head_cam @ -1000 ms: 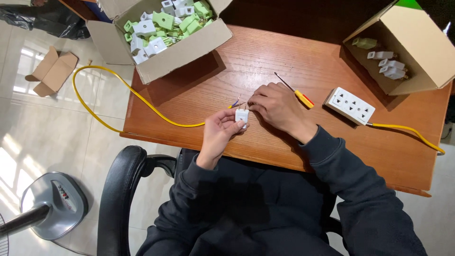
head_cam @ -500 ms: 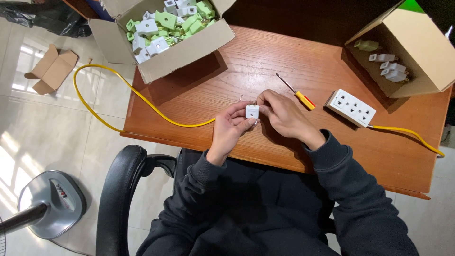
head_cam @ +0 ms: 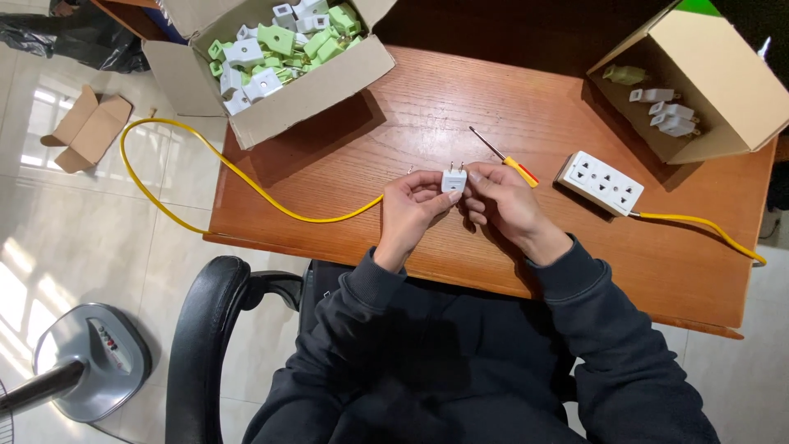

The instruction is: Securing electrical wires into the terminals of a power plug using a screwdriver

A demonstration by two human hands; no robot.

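Head view, one frame. Person seated at wooden desk (head_cam: 493, 255), centre of frame.

Hands: both meet at mid-frame over desk. Left hand (head_cam: 411, 201) curled, fingers closed round left side of a small white plug (head_cam: 454, 179); right hand (head_cam: 501, 197) pinches its right side w/ thumb + forefinger, other fingers folded under. Plug upright, two metal prongs pointing toward top of frame. Held just above desk, not resting on it as far as I can tell.

Yellow cable (head_cam: 246, 185) loops off desk's left edge, down over floor tiles, then back up toward left hand. Whether its end already sits inside plug: hidden by fingers, can't tell.

Nearby: red/yellow screwdriver (head_cam: 505, 156) lying on desk just above-right of hands, untouched. White multi-socket strip (head_cam: 600, 182) right of centre, w/ its own yellow lead running to right edge. Open carton (head_cam: 312, 90) upper left holds green + white plug parts; second carton (head_cam: 723, 90) upper right holds a few white plugs and one green.

Judgement: step looks like assembly/closing of plug body on cable end, both hands seating or checking the halves. Next move prob. calls for keeping the left-hand grip steady so halves stay aligned, freeing right hand for the screwdriver, short reach, no regrip of plug needed.
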